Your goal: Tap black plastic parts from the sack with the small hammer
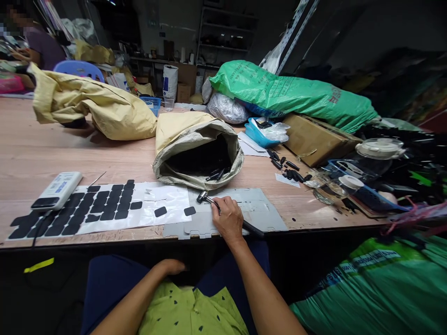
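My right hand [227, 216] is closed round a small hammer [254, 228], whose metal head points left and whose black handle comes out to the right. It is over a grey board [263, 209] at the table's front edge. Lower down, by my lap, is my left hand [172, 266]; its fingers are lost in the dark under the table edge. Behind the hammer lies an open sack [181, 125] with black pieces inside. White sheets [143, 216] with rows of black rounded-square pads [114, 202] lie to the left, and a few pads sit apart near the board.
A white power strip [57, 190] stands at the left. Behind it lies a yellow sack [115, 114]. Loose black parts [293, 174], a cardboard box [314, 137] and a green sack [289, 90] are on the right. Another person [44, 46] is at the far left.
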A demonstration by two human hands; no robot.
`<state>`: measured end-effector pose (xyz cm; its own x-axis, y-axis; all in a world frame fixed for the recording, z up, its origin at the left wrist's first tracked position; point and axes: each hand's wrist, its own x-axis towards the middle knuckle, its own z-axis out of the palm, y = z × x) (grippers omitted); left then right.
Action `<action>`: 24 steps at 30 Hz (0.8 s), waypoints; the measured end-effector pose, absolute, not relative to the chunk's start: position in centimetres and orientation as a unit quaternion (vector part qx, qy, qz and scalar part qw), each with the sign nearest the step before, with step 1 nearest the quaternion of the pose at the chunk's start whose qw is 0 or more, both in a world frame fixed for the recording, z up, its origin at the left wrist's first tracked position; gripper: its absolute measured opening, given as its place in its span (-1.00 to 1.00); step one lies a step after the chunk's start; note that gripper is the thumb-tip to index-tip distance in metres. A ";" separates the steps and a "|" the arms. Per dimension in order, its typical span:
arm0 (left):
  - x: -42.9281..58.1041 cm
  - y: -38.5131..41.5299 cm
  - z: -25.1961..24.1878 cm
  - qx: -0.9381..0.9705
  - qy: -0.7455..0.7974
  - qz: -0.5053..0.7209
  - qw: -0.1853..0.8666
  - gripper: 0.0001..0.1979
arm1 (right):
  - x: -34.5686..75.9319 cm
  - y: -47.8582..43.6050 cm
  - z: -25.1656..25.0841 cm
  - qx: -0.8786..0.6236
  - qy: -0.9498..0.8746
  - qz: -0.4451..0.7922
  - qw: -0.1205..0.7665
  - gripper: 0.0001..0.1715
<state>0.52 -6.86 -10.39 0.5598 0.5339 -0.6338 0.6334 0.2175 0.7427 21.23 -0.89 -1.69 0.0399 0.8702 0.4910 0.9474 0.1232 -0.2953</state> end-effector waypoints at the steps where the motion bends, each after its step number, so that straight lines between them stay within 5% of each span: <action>1: 0.6 -6.6 -8.8 0.630 0.440 -0.065 0.637 -0.54 | 21.2 -0.9 -1.7 -0.659 -0.690 -0.065 0.293 -0.81; 6: 1.0 -2.1 2.5 0.624 0.204 -0.010 0.755 -0.45 | 21.2 -0.9 -1.6 -0.659 -0.691 -0.069 0.288 -0.80; 9: 1.8 3.5 7.0 0.707 0.304 0.185 0.611 -0.57 | 21.2 -0.9 -1.6 -0.659 -0.691 -0.066 0.289 -0.80; 11: 2.5 7.5 7.6 0.737 0.461 0.274 0.412 -0.69 | 21.2 -0.9 -1.6 -0.658 -0.691 -0.062 0.293 -0.81; 14: 3.5 12.1 5.9 0.708 0.637 0.239 0.186 -0.78 | 21.2 -0.9 -1.7 -0.660 -0.687 -0.058 0.297 -0.82; 24: 3.9 13.6 3.4 0.676 0.708 0.130 0.156 -0.57 | 21.3 -0.8 -1.6 -0.664 -0.685 -0.050 0.295 -0.82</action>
<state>3.93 13.58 3.44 -0.0371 0.9983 -0.0445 0.9173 0.0517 0.3949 21.25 -0.83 -1.56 0.0563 0.8801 0.4715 0.9397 0.1129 -0.3230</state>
